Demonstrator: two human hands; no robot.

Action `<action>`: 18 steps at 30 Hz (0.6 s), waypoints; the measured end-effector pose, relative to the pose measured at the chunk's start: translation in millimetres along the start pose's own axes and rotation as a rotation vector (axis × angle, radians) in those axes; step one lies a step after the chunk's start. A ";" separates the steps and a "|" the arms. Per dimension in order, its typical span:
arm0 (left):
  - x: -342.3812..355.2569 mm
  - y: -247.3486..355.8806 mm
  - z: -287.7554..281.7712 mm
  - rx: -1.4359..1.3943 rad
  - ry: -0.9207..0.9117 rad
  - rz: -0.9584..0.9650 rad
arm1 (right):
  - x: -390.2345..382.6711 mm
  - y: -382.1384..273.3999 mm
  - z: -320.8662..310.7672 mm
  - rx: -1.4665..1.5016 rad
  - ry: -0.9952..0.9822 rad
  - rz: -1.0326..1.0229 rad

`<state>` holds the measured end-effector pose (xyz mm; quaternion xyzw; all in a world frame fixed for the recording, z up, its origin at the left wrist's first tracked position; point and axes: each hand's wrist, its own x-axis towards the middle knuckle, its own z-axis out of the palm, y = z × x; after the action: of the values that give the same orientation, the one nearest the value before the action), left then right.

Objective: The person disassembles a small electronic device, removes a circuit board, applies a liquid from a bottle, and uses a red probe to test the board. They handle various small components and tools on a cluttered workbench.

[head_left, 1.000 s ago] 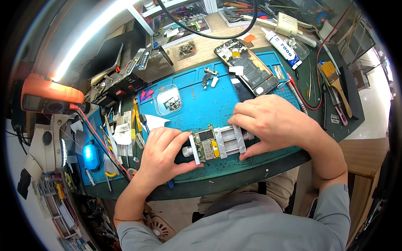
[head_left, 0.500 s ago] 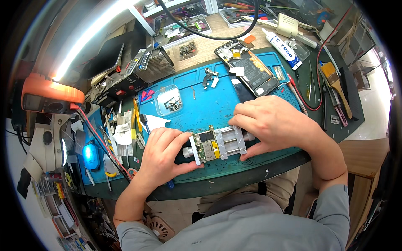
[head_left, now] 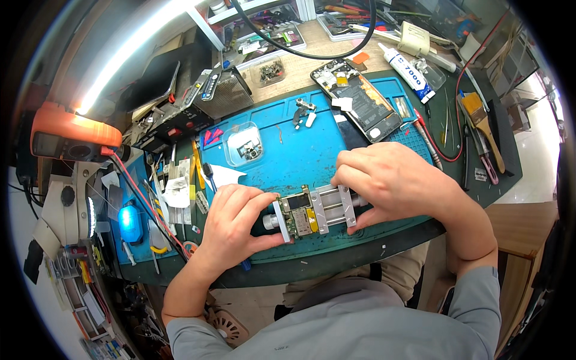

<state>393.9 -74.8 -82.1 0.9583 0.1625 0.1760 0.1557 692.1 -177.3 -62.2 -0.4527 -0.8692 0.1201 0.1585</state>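
Observation:
A silver metal board clamp (head_left: 334,210) lies at the near edge of the blue work mat (head_left: 300,147). Between its jaws sits a green phone circuit board (head_left: 300,217) with a yellow strip. My left hand (head_left: 237,222) is closed on the clamp's left end, thumb at the near side and fingers at the far side, beside a round metal knob (head_left: 272,221). At the other end, my right hand (head_left: 384,180) grips the right jaw between thumb and fingers, partly covering the right knob.
Beyond the hands lies an opened phone (head_left: 366,105). A clear box of small parts (head_left: 243,144) stands on the mat. Glue tube (head_left: 408,72) and brush (head_left: 480,117) lie at right; an orange multimeter (head_left: 75,133) stands left. A black cable (head_left: 294,51) arches overhead.
The whole view has shifted slightly. Both hands keep their grip on the clamp, and the board stays in it.

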 end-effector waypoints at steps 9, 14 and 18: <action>0.3 -0.1 -0.8 0.000 0.007 0.009 | 0.6 0.5 -0.8 0.003 -0.002 -0.015; -0.3 0.8 -1.5 -0.002 0.014 0.012 | 1.6 -1.2 -1.8 0.018 -0.004 -0.011; -0.5 0.8 -1.0 -0.001 0.011 0.011 | 0.7 -2.0 -1.5 0.020 -0.007 -0.006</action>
<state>393.3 -75.4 -81.1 0.9582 0.1578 0.1821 0.1541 690.8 -177.7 -60.0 -0.4480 -0.8699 0.1298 0.1606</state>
